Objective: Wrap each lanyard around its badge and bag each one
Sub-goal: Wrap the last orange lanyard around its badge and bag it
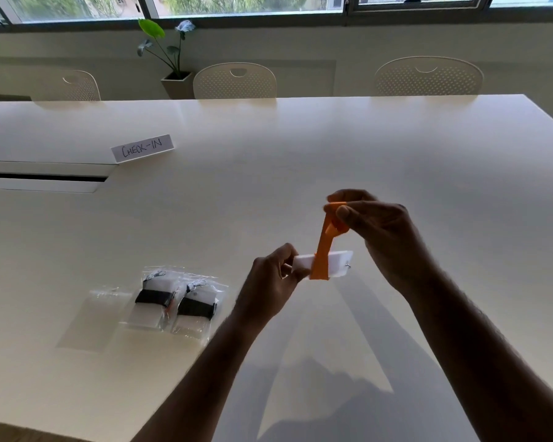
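Observation:
My left hand (pixel 270 282) pinches the left end of a white badge (pixel 339 263), held flat above the table. An orange lanyard (pixel 321 253) is looped around the badge's middle and runs up to my right hand (pixel 377 228), whose fingertips grip its free end, pulled taut. A small metal clip (pixel 348 265) shows at the badge's right end. To the left on the table lie two clear bags (pixel 155 298) (pixel 197 309), each holding a white badge wrapped in a black lanyard. An empty clear bag (pixel 93 317) lies flat further left.
A white table (pixel 300 161) spreads out ahead. A folded "CHECK-IN" card (pixel 142 148) stands at the back left beside a cable slot (pixel 42 177). White chairs (pixel 234 80) and a potted plant (pixel 173 59) stand behind the far edge.

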The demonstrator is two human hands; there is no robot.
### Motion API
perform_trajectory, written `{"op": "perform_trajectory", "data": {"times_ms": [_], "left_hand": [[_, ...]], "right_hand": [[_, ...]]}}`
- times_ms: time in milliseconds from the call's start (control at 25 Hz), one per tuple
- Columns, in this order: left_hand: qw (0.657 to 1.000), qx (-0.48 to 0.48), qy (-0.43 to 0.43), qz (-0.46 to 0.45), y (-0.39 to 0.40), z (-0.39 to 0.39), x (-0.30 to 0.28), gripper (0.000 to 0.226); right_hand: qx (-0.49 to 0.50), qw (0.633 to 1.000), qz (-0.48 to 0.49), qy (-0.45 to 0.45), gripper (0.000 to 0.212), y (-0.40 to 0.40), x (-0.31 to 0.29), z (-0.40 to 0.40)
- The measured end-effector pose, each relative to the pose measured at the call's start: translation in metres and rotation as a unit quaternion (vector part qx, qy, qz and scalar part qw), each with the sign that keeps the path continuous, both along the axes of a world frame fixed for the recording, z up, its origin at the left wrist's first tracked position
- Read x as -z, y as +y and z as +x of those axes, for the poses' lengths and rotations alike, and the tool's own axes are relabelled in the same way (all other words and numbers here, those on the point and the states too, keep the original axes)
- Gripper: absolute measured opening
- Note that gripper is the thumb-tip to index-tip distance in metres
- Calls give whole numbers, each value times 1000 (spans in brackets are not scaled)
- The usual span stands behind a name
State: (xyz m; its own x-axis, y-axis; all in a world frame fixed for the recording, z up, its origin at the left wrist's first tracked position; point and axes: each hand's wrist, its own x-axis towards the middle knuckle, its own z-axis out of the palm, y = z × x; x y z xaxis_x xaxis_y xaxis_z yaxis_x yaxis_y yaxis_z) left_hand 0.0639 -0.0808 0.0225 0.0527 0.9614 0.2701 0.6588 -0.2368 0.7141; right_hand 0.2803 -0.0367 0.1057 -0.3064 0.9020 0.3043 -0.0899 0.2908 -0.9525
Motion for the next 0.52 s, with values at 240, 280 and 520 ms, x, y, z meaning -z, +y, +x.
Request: {"op": "perform_trajectory", "data": {"times_ms": [240,280,520], "left_hand": [[990,138,6,7,-4,-2,-18,18],[989,145,-3,-1,-5,-2,-20,16],[977,167,-129,-41,-11,0,-43,17]], "right_hand": [[63,997,-36,-20,31,20,9,8],[60,997,-44,-26,32,22,13,11],[1,989,-149,16,27,23,43,12]]}}
